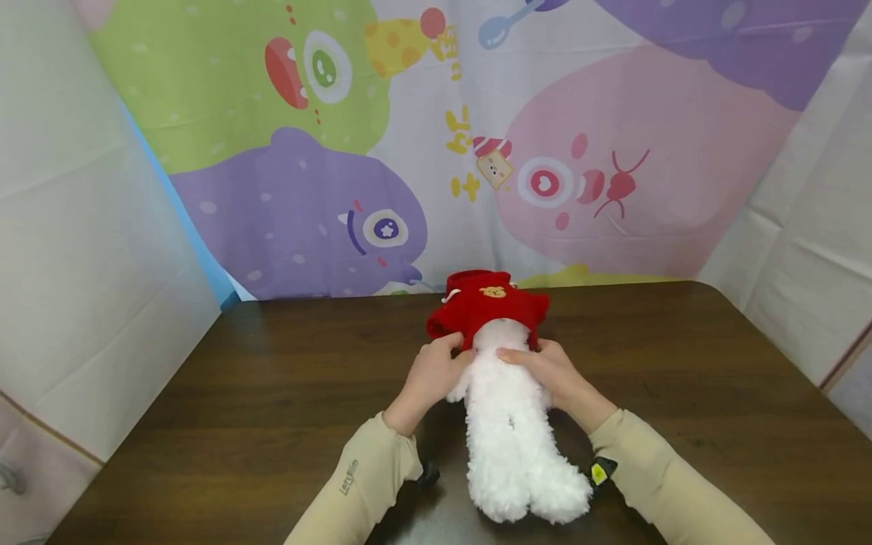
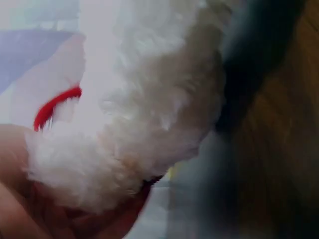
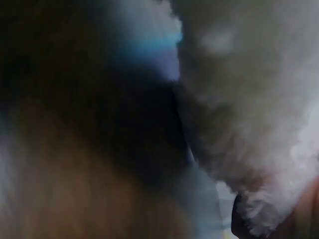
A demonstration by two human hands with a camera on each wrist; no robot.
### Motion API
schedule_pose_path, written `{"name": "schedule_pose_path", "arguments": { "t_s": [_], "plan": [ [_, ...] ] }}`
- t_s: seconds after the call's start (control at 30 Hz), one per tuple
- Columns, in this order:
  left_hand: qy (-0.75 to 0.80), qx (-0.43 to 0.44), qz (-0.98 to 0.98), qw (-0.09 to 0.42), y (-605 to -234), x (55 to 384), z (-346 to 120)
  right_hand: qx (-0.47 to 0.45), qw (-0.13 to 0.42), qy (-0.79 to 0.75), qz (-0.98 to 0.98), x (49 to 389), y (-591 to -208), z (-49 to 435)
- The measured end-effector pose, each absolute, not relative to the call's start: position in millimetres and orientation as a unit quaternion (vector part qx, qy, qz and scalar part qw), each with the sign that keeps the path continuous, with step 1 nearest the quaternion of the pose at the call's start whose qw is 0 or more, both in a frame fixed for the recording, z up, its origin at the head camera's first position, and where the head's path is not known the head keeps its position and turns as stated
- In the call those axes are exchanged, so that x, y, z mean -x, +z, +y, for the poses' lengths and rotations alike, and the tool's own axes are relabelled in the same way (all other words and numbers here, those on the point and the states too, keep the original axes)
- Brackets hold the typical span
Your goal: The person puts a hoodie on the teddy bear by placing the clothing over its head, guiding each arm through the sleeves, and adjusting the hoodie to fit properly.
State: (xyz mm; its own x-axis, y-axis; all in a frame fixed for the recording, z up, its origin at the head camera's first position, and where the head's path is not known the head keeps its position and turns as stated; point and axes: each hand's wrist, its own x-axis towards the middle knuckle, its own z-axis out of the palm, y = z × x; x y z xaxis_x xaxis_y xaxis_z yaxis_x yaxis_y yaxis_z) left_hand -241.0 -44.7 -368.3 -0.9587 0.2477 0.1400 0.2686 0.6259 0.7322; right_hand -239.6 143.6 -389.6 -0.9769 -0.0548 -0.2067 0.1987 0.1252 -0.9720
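Near the table's far edge (image 1: 327, 309), my left hand (image 1: 431, 372) grips a red sweater (image 1: 493, 304), right hand (image 1: 562, 376) a white plush (image 1: 507, 428); uneven tugging could snag fur.

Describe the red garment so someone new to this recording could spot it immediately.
Find the brown table, then the fluffy white toy, feet toward the camera. Covering the toy's far end is the red top, set apart from the white fur by its colour and small tan bear face.

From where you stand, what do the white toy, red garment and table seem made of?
White toy: fluffy plush, probably synthetic; shaggy tufts show. Red garment: matte fabric, perhaps fleece, with soft folds. Table: wood or wood-look laminate, slight sheen; dark grain shows.
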Motion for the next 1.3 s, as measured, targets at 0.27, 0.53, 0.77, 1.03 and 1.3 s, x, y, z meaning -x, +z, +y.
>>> {"name": "schedule_pose_path", "arguments": {
  "t_s": [0.27,0.53,0.77,1.03,1.3],
  "plan": [
    [-0.326,0.127,-0.930,0.113,-361.0,234.0,-44.7,-0.012,0.155,-0.601,0.784,238.3,-388.4,143.8],
    [-0.365,0.166,-0.910,0.104,-366.4,236.1,-43.9,0.020,0.066,-0.463,0.884,238.3,-382.9,146.5],
    [-0.362,0.179,-0.911,0.084,-366.8,237.1,-39.1,0.129,-0.139,-0.428,0.884,243.0,-364.6,147.0],
    [-0.366,0.171,-0.910,0.094,-367.2,237.3,-37.8,0.197,-0.239,-0.350,0.884,250.3,-352.1,135.1],
    [-0.346,0.173,-0.915,0.116,-369.8,237.3,-38.0,0.216,-0.188,-0.328,0.900,241.5,-358.4,131.7]
  ]
}}
